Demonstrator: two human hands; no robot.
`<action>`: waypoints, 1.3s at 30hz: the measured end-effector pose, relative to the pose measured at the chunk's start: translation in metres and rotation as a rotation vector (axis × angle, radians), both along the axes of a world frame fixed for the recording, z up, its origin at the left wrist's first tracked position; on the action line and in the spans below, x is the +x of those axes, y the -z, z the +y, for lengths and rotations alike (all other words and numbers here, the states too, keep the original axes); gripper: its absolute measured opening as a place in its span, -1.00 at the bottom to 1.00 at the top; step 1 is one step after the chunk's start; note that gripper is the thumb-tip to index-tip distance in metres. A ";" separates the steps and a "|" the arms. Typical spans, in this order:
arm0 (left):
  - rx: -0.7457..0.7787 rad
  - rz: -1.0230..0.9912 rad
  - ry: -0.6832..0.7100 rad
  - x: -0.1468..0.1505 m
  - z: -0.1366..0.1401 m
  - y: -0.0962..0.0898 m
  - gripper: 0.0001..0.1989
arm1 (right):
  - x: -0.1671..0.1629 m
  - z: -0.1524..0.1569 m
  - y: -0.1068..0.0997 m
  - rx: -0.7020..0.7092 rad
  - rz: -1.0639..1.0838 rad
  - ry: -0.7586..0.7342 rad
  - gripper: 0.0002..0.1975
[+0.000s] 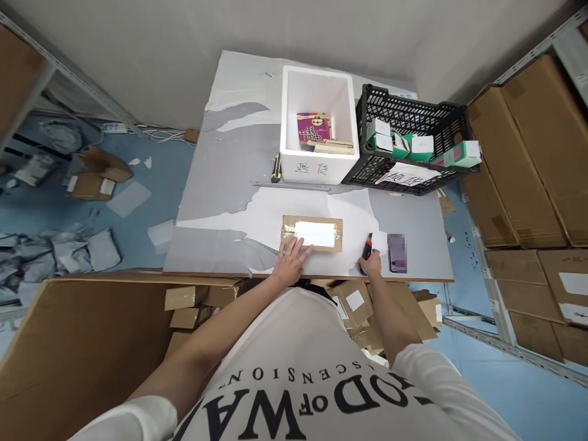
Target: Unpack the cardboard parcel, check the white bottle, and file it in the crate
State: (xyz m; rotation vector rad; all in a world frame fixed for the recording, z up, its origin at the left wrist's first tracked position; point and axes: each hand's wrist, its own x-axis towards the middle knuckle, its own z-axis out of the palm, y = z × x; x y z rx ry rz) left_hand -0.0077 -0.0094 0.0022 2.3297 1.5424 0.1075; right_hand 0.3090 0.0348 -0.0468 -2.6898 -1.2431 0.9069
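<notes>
Here, the flat cardboard parcel lies near the table's near edge, bare tabletop stretching left. My left hand presses spread fingers on its near-left corner. My right hand grips a red cutter, just right of the parcel.

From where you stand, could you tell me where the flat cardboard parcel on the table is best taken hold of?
Probably by its right short end, coming in from the right. The cardboard parcel lies flat with its long side across the table, the left hand already rests on its near left corner, and the right end is bare. The right hand holds a red utility knife.
</notes>
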 end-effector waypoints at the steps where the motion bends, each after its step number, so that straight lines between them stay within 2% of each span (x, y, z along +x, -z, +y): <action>1: 0.002 -0.001 0.002 0.000 0.000 0.001 -0.16 | 0.000 0.002 -0.003 0.027 0.021 -0.005 -0.30; 4: 0.010 -0.002 0.009 -0.001 -0.001 0.005 -0.17 | -0.002 0.008 -0.020 0.139 0.085 -0.018 -0.34; 7: 0.007 0.008 0.014 -0.002 -0.001 0.008 -0.17 | -0.010 0.014 -0.048 0.374 0.297 -0.066 -0.34; 9: -0.002 0.018 0.013 -0.001 0.000 0.008 -0.16 | -0.023 0.017 -0.073 0.498 0.449 -0.231 -0.33; 10: -0.005 0.024 0.011 -0.001 0.001 0.008 -0.15 | -0.031 0.019 -0.086 0.513 0.479 -0.373 -0.33; 13: -0.006 0.033 0.003 0.001 0.003 0.009 -0.14 | -0.065 0.026 -0.124 0.456 0.391 -0.904 -0.36; 15: -0.007 0.032 -0.005 0.002 0.003 0.009 -0.13 | -0.090 0.033 -0.141 0.365 0.264 -1.187 -0.40; 17: -0.010 0.028 -0.013 0.003 0.003 0.011 -0.11 | -0.112 0.041 -0.149 0.254 0.121 -1.379 -0.41; 20: -0.023 0.029 -0.013 0.004 0.002 0.013 -0.08 | -0.133 0.055 -0.148 0.130 -0.042 -1.550 -0.40; 26: -0.049 0.041 0.000 0.003 0.004 0.016 -0.05 | -0.144 0.074 -0.138 0.046 -0.185 -1.713 -0.39; 34: -0.048 0.037 -0.003 0.000 0.009 0.016 -0.03 | -0.158 0.075 -0.148 -0.015 -0.286 -1.707 -0.40; 39: -0.082 0.049 -0.009 0.001 0.011 0.011 -0.03 | -0.157 0.078 -0.152 -0.022 -0.253 -1.722 -0.39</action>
